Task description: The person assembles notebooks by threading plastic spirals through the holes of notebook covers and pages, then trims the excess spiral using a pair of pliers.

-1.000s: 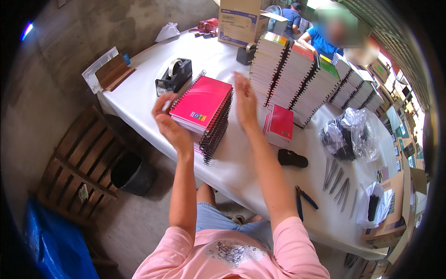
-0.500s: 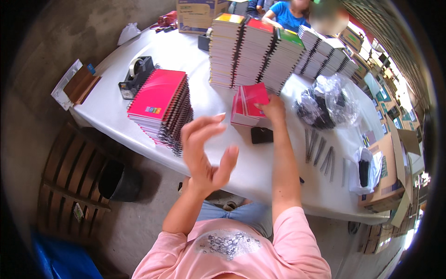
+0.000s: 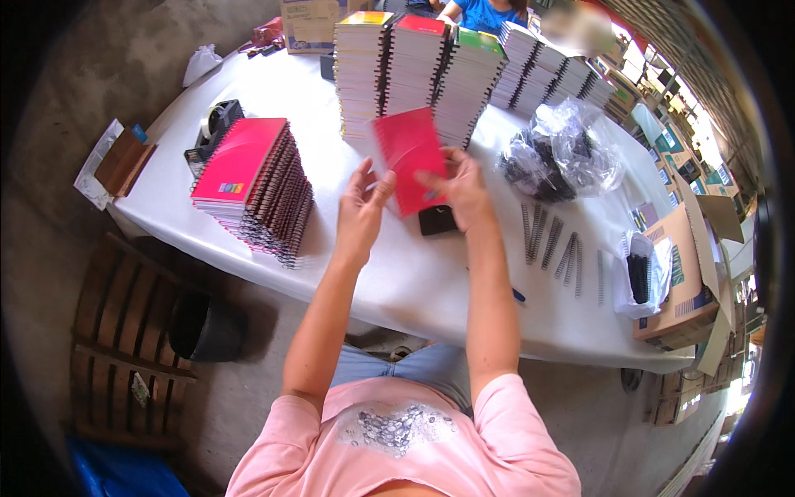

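A red notebook [image 3: 407,161] is lifted above the white-covered table, tilted, with no coil visible on its edges. My right hand [image 3: 462,189] grips it along its right side, thumb over the cover. My left hand [image 3: 364,201] is beside its lower left edge, fingers apart; whether it touches the notebook is hard to tell. A black flat case [image 3: 437,222] lies partly hidden beneath the notebook. To the left stands a stack of spiral-bound red notebooks [image 3: 242,161]. Loose wire coils [image 3: 551,240] lie to the right on the table.
Tall notebook stacks [image 3: 360,79] rise at the back. A clear plastic bag with black coils [image 3: 563,149], a white bag [image 3: 642,277] and a cardboard box [image 3: 683,286] are on the right. Behind the left stack sits a tape dispenser [image 3: 214,128]. A co-worker in blue [image 3: 489,15] is across the table.
My right hand has raised the red notebook off the small pile and brought it left and nearer. My left hand has moved forward to the notebook's left side.
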A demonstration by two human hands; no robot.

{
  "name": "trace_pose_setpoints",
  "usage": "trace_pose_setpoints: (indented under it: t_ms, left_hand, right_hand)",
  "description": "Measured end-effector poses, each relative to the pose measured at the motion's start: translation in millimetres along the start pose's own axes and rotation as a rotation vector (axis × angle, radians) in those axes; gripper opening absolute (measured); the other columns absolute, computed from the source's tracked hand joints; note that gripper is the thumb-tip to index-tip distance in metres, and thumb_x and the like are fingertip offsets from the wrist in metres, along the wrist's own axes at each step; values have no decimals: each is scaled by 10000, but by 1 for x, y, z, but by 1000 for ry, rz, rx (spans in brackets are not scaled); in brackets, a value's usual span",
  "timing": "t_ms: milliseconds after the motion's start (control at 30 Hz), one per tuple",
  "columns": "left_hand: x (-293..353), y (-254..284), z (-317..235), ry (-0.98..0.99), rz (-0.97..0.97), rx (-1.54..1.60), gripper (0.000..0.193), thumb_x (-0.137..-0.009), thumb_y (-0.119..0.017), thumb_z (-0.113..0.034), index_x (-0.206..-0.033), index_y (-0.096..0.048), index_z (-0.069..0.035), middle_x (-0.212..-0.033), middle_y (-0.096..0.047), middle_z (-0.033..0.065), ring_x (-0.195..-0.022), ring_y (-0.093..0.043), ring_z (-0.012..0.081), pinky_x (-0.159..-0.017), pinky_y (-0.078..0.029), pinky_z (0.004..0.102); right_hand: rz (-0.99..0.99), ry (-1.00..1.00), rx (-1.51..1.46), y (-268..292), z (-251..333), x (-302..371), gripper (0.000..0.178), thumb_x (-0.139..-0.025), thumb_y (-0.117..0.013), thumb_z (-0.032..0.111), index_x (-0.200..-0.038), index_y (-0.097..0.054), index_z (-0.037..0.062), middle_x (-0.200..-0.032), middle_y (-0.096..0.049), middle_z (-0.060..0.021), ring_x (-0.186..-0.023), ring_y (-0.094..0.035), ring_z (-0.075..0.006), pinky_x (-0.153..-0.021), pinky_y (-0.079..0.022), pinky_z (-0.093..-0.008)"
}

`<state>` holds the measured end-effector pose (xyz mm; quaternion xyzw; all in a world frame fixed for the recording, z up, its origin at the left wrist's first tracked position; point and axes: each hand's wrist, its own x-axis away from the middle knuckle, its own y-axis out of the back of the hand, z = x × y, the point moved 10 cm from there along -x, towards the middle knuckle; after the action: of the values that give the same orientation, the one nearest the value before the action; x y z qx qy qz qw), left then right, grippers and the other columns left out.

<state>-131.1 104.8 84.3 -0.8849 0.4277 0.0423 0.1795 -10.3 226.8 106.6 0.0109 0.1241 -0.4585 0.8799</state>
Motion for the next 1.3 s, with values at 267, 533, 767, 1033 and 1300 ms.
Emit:
trace_pose_setpoints:
  t_ms: [267,533,767,1033,1300]
  left_hand:
    - [67,-47,-60,-649,458,-1251,186,-757,-564,5,-913,-541,-95,-853,-563,58,-983,-548,224,-886,-323,590]
    - [87,-28,-2,-611,134,-1219,519,-583,-731,-490,-856,-522,-101,-1085,-465,62,-1154,-388,305,-842,-241,642]
    - [86,-21,3,-645,-19,-1195,445,-547,-723,-475,-764,-532,-137,-1033,-490,40,-1011,-431,264,-823,-257,511]
    - [84,-28,2,-634,-42,-1206,463,-521,-675,-485,-810,-560,-143,-1071,-485,45,-1042,-411,265,-830,-241,533]
    - [82,-34,5,-649,13,-1249,479,-576,-649,-524,-860,-565,-148,-1027,-494,44,-1029,-421,256,-816,-249,547]
  right_hand:
    - [-605,71,1388,177,7,53,450,-794,-660,332,-1162,-535,105,-1029,-623,-147,-969,-587,-314,-810,-461,-419]
    - [-282,-197,1531,211,-37,53,464,-802,-530,132,-1264,-488,128,-1113,-516,-158,-1030,-548,-340,-846,-432,-459]
    - [229,20,983,59,12,89,458,-864,-492,41,-1306,-490,159,-1007,-524,-152,-838,-542,-238,-751,-446,-323]
    - [59,123,630,26,-3,113,210,-783,-675,114,-992,-694,96,-820,-608,-57,-761,-560,-164,-671,-446,-280]
    - [287,-268,359,22,-46,117,245,-872,-605,173,-1095,-633,74,-739,-585,-31,-683,-520,-112,-619,-417,-247]
